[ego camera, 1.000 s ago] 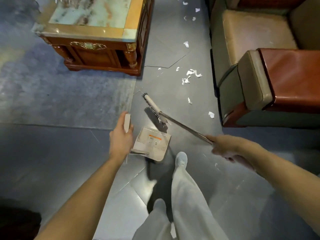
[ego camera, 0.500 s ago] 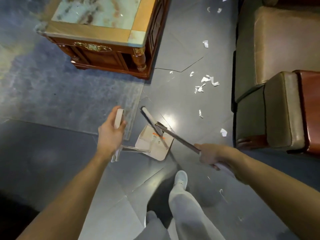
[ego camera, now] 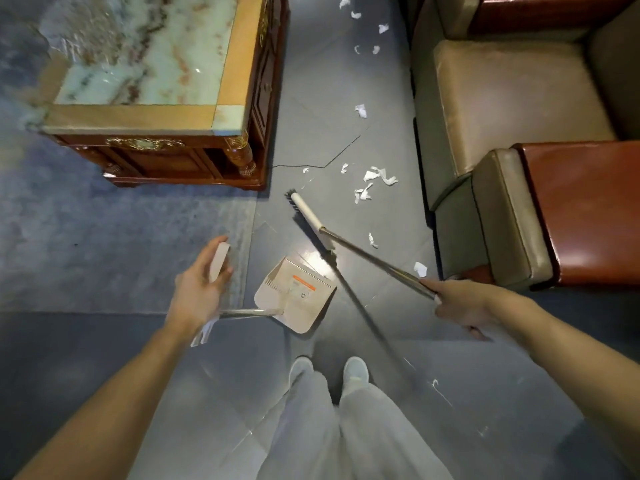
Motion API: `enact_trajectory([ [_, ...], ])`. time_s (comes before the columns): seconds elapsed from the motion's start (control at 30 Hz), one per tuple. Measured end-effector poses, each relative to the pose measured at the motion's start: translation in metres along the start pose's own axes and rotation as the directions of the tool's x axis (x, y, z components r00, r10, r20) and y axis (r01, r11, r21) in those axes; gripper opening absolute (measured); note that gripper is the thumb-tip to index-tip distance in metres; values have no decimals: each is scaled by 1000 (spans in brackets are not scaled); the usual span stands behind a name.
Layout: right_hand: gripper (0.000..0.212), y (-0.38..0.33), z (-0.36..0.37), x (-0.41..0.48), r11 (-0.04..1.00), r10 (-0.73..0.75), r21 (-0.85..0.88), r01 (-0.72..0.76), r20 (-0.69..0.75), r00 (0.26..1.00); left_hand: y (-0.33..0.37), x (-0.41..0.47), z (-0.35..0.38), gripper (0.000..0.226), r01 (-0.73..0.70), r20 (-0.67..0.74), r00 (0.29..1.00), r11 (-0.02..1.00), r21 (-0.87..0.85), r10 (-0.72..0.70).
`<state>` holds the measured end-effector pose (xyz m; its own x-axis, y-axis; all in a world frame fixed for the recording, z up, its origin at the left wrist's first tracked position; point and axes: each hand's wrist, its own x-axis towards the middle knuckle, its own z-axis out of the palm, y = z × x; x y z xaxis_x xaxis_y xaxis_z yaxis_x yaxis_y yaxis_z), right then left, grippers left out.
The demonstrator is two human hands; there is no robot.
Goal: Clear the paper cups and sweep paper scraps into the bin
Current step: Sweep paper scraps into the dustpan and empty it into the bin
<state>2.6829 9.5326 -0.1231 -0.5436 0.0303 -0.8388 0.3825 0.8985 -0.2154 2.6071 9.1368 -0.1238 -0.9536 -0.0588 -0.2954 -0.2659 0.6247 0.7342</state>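
My left hand (ego camera: pixel 199 294) grips the top of the dustpan's long handle. The white dustpan (ego camera: pixel 294 296) rests on the dark floor just ahead of my feet, its mouth facing up and right. My right hand (ego camera: pixel 460 301) holds the metal pole of a broom (ego camera: pixel 311 221), whose white head with dark bristles lies on the floor just beyond the dustpan. White paper scraps (ego camera: pixel 375 181) lie scattered past the broom head, with single scraps (ego camera: pixel 420 269) near the sofa and more scraps (ego camera: pixel 360 110) farther up the aisle. No paper cups or bin are in view.
A carved wooden coffee table (ego camera: pixel 221 116) with a marble top stands at the upper left on a blue-grey rug (ego camera: pixel 104 244). A leather sofa (ego camera: pixel 512 109) with a red-brown wooden armrest (ego camera: pixel 588 209) fills the right side. The scraps lie in the aisle between them.
The broom head has swung away from the dustpan, back out toward the scraps. My feet have come together and the view has shifted forward along the aisle.
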Motion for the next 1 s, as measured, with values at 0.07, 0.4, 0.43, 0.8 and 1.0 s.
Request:
enact_trajectory([
  [0.07,70,3,4,5,997,71,-6,-72,-85,994,-3,1,-11,47,-8,28,1000,1000,28,7],
  [0.4,51,-33,35,28,975,221,17,-221,5,975,-12,14,-2,52,-66,226,972,998,1,64],
  [0.43,49,-40,44,27,978,208,24,-209,38,977,-9,18,2,48,-84,238,968,996,-11,84],
  [0.8,55,-69,108,-41,882,24,454,-129,231,973,8,34,22,45,-254,303,924,967,29,233],
  [1.0,47,-40,118,-74,762,156,609,-222,160,975,15,31,28,47,-329,335,895,943,54,293],
])
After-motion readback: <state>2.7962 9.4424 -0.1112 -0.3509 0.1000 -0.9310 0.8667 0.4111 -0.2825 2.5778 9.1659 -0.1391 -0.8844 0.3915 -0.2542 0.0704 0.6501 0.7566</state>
